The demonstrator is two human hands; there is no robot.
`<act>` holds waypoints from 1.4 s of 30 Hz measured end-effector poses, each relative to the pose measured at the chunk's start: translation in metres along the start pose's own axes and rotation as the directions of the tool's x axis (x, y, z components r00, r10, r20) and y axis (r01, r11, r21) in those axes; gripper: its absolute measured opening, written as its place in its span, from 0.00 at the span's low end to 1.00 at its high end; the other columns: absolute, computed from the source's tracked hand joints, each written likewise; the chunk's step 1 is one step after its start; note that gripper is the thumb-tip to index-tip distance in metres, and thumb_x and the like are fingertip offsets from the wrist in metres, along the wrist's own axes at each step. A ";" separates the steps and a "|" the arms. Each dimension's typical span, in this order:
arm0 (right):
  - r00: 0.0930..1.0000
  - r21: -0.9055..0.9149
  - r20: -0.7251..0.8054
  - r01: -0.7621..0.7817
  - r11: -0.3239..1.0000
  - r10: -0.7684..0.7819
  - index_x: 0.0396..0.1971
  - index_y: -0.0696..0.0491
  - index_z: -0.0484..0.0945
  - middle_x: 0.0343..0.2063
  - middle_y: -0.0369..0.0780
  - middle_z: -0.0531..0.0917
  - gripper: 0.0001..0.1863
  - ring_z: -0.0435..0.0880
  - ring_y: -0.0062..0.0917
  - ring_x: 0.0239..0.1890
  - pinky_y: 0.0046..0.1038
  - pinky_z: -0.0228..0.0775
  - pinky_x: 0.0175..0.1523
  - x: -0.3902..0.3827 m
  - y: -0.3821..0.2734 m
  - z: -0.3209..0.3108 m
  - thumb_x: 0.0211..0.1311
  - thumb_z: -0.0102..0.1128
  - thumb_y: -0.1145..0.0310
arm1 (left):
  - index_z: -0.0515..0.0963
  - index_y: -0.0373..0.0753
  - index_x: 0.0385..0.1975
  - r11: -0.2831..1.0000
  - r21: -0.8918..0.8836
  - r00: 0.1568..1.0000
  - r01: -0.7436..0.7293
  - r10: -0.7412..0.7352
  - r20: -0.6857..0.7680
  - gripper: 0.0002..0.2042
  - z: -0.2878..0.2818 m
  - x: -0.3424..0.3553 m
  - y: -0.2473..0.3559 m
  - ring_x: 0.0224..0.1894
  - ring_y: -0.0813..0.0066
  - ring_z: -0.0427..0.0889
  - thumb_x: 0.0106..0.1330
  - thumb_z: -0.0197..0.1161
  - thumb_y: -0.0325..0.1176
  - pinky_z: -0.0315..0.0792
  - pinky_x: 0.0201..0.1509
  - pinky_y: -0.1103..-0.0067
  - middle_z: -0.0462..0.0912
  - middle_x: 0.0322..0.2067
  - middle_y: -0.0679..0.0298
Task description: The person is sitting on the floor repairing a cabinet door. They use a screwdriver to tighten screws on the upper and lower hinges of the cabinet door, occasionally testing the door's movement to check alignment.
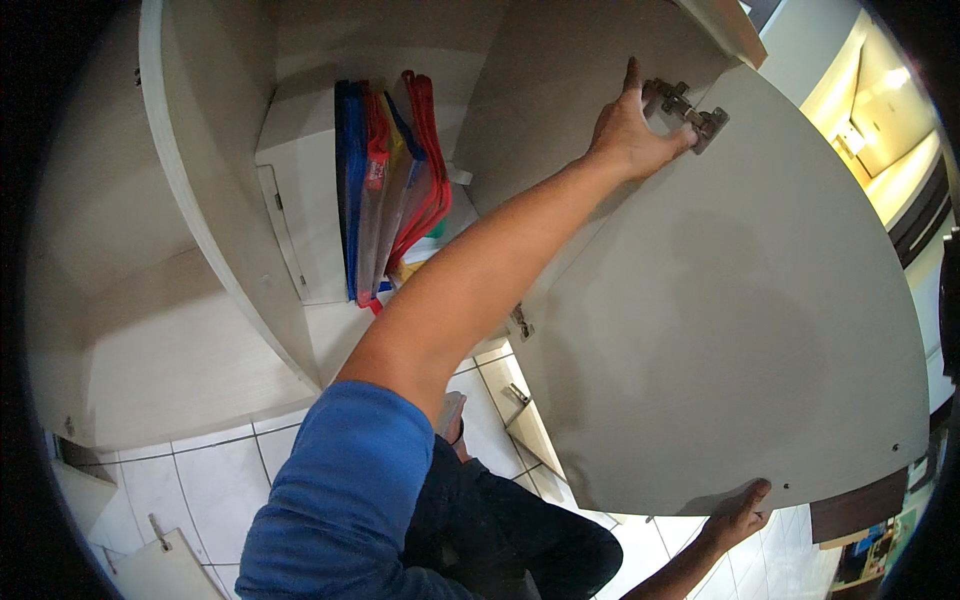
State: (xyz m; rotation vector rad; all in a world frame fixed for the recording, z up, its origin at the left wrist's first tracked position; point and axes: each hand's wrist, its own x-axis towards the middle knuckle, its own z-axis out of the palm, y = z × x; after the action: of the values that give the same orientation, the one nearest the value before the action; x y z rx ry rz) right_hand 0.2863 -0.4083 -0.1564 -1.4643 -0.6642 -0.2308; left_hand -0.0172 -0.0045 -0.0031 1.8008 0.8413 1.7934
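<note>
Reaching up into the cabinet, the left hand presses its fingers against the upper metal hinge of the open grey door, while the right hand grips the door's lower edge; coloured zip folders stand upright inside.

Inside open cabinet, centre shelf: row of flat translucent zip pouches standing upright, edges blue, red, yellow. One clear pouch has small red label near its top. Contents can't be made out. No signs or screens.
</note>
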 end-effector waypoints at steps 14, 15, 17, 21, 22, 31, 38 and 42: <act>0.991 -0.176 -0.135 -0.046 0.983 0.022 0.32 0.59 0.71 0.22 0.37 0.72 0.34 0.71 0.24 0.28 0.29 0.65 0.34 -0.003 -0.017 0.010 0.60 0.61 0.36 | 0.38 0.25 0.71 0.976 0.218 0.981 -0.022 -0.021 0.193 0.54 -0.047 -0.002 0.009 0.67 0.45 0.65 0.57 0.71 0.45 0.57 0.73 0.64 0.66 0.64 0.43; 0.995 -0.175 -0.101 -0.021 0.984 0.003 0.33 0.60 0.71 0.23 0.39 0.73 0.34 0.72 0.25 0.29 0.30 0.66 0.35 -0.003 -0.015 0.008 0.61 0.61 0.36 | 0.48 0.27 0.68 0.980 0.189 0.988 -0.067 0.038 0.151 0.48 -0.055 -0.014 0.003 0.63 0.51 0.70 0.57 0.72 0.46 0.62 0.69 0.67 0.71 0.61 0.45; 0.998 -0.161 -0.050 0.022 0.987 -0.030 0.34 0.61 0.72 0.25 0.41 0.75 0.35 0.75 0.26 0.30 0.31 0.68 0.37 -0.004 -0.017 0.004 0.61 0.60 0.37 | 0.70 0.31 0.62 0.975 0.132 0.983 -0.177 0.169 0.073 0.38 -0.077 -0.044 -0.009 0.57 0.61 0.78 0.55 0.74 0.48 0.72 0.61 0.73 0.80 0.53 0.49; 0.988 -0.142 -0.100 -0.133 0.981 0.120 0.54 0.68 0.69 0.53 0.56 0.75 0.46 0.73 0.44 0.57 0.50 0.66 0.63 -0.006 -0.008 -0.005 0.56 0.64 0.36 | 0.84 0.37 0.46 0.900 0.436 0.952 0.015 -0.146 0.268 0.19 -0.153 -0.147 -0.046 0.45 0.69 0.85 0.63 0.68 0.45 0.76 0.52 0.75 0.86 0.43 0.55; 0.988 -0.158 -0.099 -0.131 0.979 0.117 0.53 0.68 0.70 0.49 0.54 0.75 0.45 0.74 0.41 0.53 0.47 0.67 0.59 -0.009 -0.014 -0.002 0.57 0.63 0.36 | 0.84 0.39 0.46 0.826 0.520 0.874 0.217 -0.402 0.274 0.17 -0.161 -0.170 -0.061 0.38 0.70 0.85 0.63 0.67 0.43 0.77 0.47 0.74 0.87 0.39 0.55; 0.990 -0.164 -0.124 -0.094 0.982 0.074 0.40 0.63 0.72 0.26 0.42 0.77 0.37 0.76 0.27 0.30 0.31 0.70 0.37 0.000 -0.002 -0.003 0.61 0.61 0.37 | 0.83 0.43 0.48 0.519 0.825 0.703 0.223 -0.672 0.232 0.14 -0.168 -0.316 -0.253 0.48 0.52 0.82 0.62 0.64 0.33 0.74 0.55 0.65 0.83 0.44 0.48; 0.949 -0.233 -0.120 -0.312 0.921 0.291 0.45 0.66 0.74 0.41 0.50 0.80 0.37 0.76 0.35 0.44 0.38 0.69 0.50 0.003 -0.006 -0.023 0.59 0.66 0.41 | 0.82 0.36 0.44 0.459 0.850 0.660 0.257 -0.726 0.193 0.15 -0.153 -0.322 -0.285 0.48 0.53 0.82 0.60 0.67 0.36 0.75 0.55 0.64 0.83 0.43 0.47; 0.945 -0.224 -0.260 -0.258 0.940 0.197 0.51 0.69 0.69 0.43 0.52 0.77 0.44 0.76 0.37 0.45 0.38 0.69 0.50 -0.008 -0.008 -0.001 0.57 0.66 0.38 | 0.81 0.33 0.38 0.430 0.870 0.654 0.239 -0.734 0.183 0.13 -0.156 -0.318 -0.289 0.44 0.51 0.84 0.61 0.66 0.37 0.76 0.52 0.62 0.84 0.38 0.46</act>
State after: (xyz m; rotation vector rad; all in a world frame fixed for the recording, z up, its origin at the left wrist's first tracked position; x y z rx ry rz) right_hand 0.2758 -0.4119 -0.1534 -1.7149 -0.2738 -0.3105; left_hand -0.1897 -0.0381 -0.4251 2.0134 1.8743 0.3689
